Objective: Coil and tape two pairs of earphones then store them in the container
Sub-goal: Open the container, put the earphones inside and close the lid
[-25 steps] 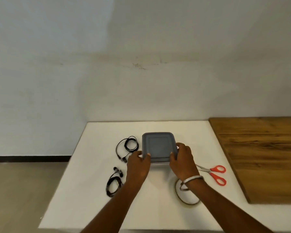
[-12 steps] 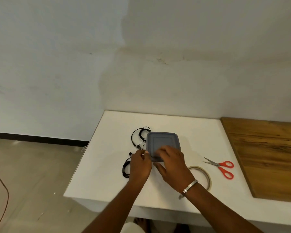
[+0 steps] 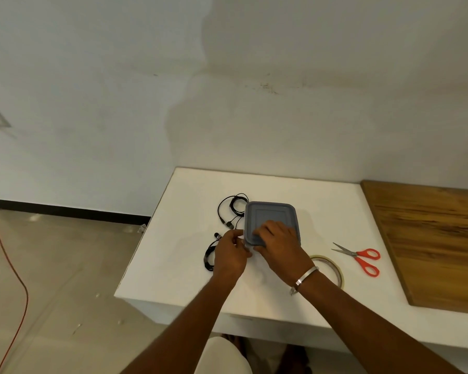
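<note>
Both hands – left hand (image 3: 230, 253), right hand (image 3: 277, 242) – fingers clamping lidded container (image 3: 272, 215) mid-tabletop (image 3: 322, 201); 2 earphones (image 3: 231, 210) (image 3: 210, 256) lying toward left edge, tape roll (image 3: 333, 265) & scissors (image 3: 362, 257) toward right

On the surface (image 3: 322, 201) the lidded container (image 3: 272, 215) sits mid-way. One pair of earphones (image 3: 231, 211) lies touching its left side, a second pair (image 3: 210, 255) nearer, left. The tape roll (image 3: 333, 265) and scissors (image 3: 358, 256) lie to its right, before the wooden board (image 3: 430, 238).

A white table (image 3: 322, 201) carries a grey container (image 3: 270, 215), two earphones — far (image 3: 231, 209), near (image 3: 210, 255) — tape roll (image 3: 335, 265), scissors (image 3: 361, 256).
</note>
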